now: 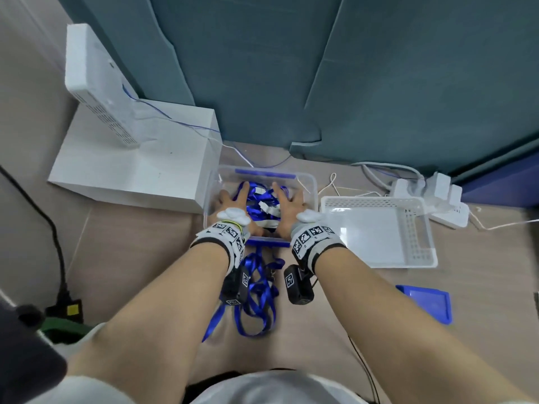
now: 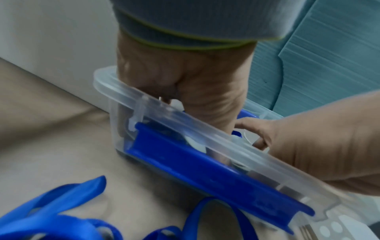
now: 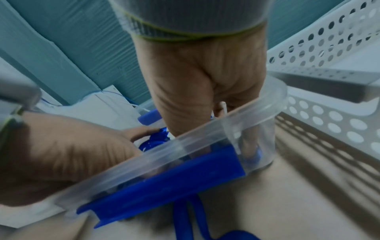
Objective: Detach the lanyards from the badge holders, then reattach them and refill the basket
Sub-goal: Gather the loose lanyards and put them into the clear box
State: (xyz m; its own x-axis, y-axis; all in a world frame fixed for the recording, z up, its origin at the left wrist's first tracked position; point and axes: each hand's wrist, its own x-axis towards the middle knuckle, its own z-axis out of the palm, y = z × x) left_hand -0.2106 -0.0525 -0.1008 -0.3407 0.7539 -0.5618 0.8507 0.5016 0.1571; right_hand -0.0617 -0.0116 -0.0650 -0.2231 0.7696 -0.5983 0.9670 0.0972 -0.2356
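A clear plastic box (image 1: 313, 185) with blue latches stands at the middle of the table, holding a heap of blue lanyards and white badge holders (image 1: 264, 205). Both hands reach into it from the near side. My left hand (image 1: 233, 199) lies with spread, straight fingers on the heap's left side. My right hand (image 1: 288, 201) lies the same way on its right side. In the wrist views the left hand (image 2: 185, 81) and the right hand (image 3: 201, 78) dip behind the box wall (image 2: 205, 129), so the fingertips are hidden. More blue lanyards (image 1: 258, 298) lie tangled on the table, under my wrists.
An empty white perforated basket (image 1: 414, 225) stands just right of the box. A blue lid (image 1: 424, 303) lies nearer me on the right. A white carton (image 1: 131, 170) is at the left, a power strip (image 1: 446, 205) with cables at the back right, and a teal partition behind.
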